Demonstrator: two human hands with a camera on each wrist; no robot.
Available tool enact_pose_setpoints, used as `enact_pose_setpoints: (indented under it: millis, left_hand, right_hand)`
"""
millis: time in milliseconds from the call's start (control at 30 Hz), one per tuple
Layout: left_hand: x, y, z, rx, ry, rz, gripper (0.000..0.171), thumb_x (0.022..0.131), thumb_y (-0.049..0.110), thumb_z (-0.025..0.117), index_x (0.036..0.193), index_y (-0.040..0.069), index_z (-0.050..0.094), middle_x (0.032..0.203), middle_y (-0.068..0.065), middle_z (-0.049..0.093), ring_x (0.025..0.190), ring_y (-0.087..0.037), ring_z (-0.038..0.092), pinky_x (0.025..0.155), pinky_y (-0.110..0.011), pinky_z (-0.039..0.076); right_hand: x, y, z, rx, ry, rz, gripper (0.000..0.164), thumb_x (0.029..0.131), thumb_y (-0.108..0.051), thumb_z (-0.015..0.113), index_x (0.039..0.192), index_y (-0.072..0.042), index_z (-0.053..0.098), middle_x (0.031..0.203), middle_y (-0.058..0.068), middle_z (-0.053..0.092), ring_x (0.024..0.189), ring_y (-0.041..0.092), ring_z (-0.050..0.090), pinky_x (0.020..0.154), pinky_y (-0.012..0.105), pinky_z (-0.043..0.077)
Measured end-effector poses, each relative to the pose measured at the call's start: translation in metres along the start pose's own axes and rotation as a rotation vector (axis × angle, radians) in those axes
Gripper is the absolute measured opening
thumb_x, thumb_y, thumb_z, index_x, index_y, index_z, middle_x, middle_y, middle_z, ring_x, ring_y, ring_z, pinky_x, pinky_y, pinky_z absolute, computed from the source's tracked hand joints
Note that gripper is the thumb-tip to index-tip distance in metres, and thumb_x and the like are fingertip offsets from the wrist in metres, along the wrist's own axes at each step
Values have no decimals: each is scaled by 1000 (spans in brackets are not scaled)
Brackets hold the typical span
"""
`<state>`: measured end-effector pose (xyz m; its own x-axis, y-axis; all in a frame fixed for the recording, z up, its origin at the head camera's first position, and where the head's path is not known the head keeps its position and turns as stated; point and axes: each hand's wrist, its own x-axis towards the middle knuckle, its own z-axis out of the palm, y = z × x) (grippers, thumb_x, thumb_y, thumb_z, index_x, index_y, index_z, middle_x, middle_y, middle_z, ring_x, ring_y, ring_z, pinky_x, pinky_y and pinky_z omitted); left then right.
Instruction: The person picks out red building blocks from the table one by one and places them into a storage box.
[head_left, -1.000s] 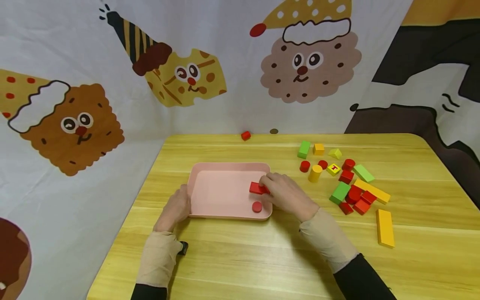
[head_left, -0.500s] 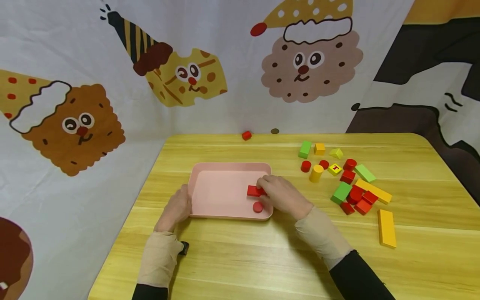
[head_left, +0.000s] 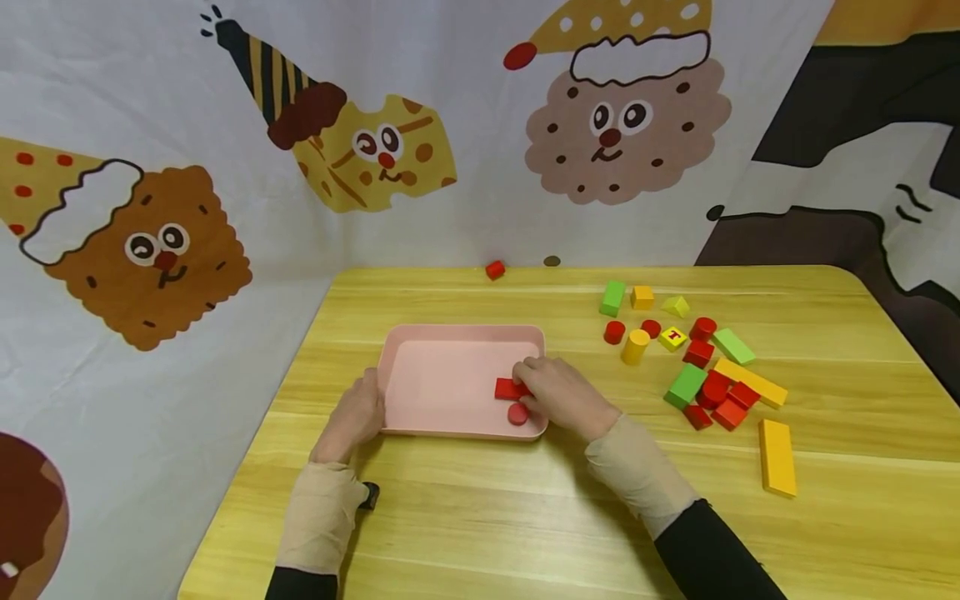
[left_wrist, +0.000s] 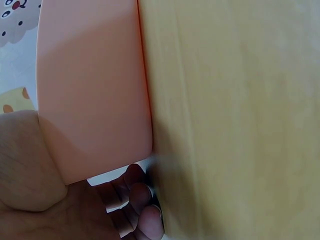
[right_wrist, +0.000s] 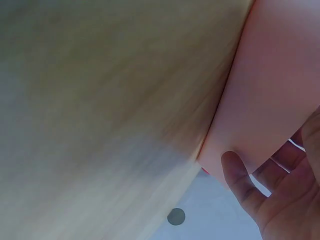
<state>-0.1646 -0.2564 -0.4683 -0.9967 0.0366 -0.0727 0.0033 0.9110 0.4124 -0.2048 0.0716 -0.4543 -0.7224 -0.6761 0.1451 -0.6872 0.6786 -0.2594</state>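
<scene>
A shallow pink tray (head_left: 442,375) lies on the wooden table. My left hand (head_left: 352,418) holds its left end; in the left wrist view the thumb side laps the rim and curled fingers (left_wrist: 140,195) lie outside the wall. Over the tray's right rim reaches my right hand (head_left: 566,398), its fingertips pinching a red rectangular block (head_left: 507,389) low inside. That block's right end is hidden by the fingers. Just in front of it, a red round block (head_left: 517,413) lies in the tray. The right wrist view shows my right hand (right_wrist: 280,195) at the tray's outer wall, with the block hidden.
Right of the tray spread loose blocks: a green block (head_left: 686,387), a yellow cylinder (head_left: 635,347), a letter cube (head_left: 672,337), a long orange block (head_left: 777,458) and several red ones. A red block (head_left: 495,270) sits at the far table edge, by the printed curtain (head_left: 480,192).
My right hand has moved slightly toward me with the red rectangular block, bringing it closer to the red round block and squarer to the tray. My left hand stays at the tray's left end.
</scene>
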Motion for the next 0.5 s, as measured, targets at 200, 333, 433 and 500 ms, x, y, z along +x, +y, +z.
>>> enact_pose_setpoints:
  millis: [200,333,433,500]
  left_hand:
    - [0,0,0,3,8,8,22,100,7,35,117,-6,41,92,-23,54,82,-40,58,72,-54,46]
    - [-1,1,0,10,11,10,22,101,7,35,118,-6,41,93,-24,54,84,-42,58,74,-54,46]
    - [-2,1,0,10,14,14,22,100,6,36,117,-7,42,92,-25,54,85,-43,58,74,-54,46]
    - [-2,1,0,11,16,17,22,100,5,36,117,-7,42,92,-25,54,85,-42,58,74,-54,46]
  right_hand:
    - [0,0,1,-3,0,10,21,81,-9,78,90,-10,60,77,-4,51,66,16,49,64,30,44]
    - [1,0,1,-7,-23,31,20,81,-10,78,90,-10,60,77,-4,50,66,16,48,64,30,43]
    - [1,-1,2,-9,-37,44,20,82,-10,78,91,-11,60,77,-4,50,66,16,47,64,30,43]
    - [1,-1,2,-8,-39,46,20,82,-10,78,91,-11,60,77,-4,50,66,16,48,65,30,43]
